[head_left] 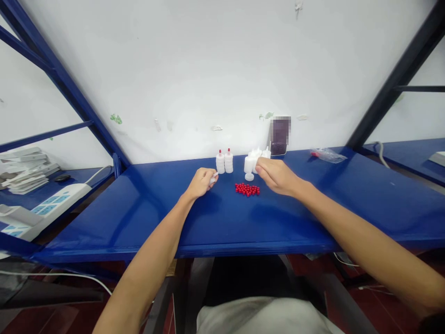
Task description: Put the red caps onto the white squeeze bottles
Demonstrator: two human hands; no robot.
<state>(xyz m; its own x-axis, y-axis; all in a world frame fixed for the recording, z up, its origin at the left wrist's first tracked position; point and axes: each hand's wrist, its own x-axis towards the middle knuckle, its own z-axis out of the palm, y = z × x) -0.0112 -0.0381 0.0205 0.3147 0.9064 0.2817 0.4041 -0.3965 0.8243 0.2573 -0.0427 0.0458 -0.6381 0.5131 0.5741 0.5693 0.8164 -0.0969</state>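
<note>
My left hand (201,183) is closed around a white piece with a narrow tip (213,177), perhaps a bottle nozzle; the fingers cover most of it. Just beyond that hand, two white squeeze bottles (224,163) with red tips stand upright side by side. My right hand (274,175) is closed beside a group of several white bottles (251,163), partly hiding them. What its fingers hold, if anything, cannot be made out. A round white cap or lid (249,176) lies in front of the group. Several small red caps (247,189) are spread on the blue table between my hands.
A dark phone-like device (280,135) leans against the wall behind the bottles. At the right, a clear plastic bag (328,155) with something red lies on the blue table (139,208). Power strips (52,208) and stacked white pieces (29,169) are on the left. Blue frame posts rise at both sides.
</note>
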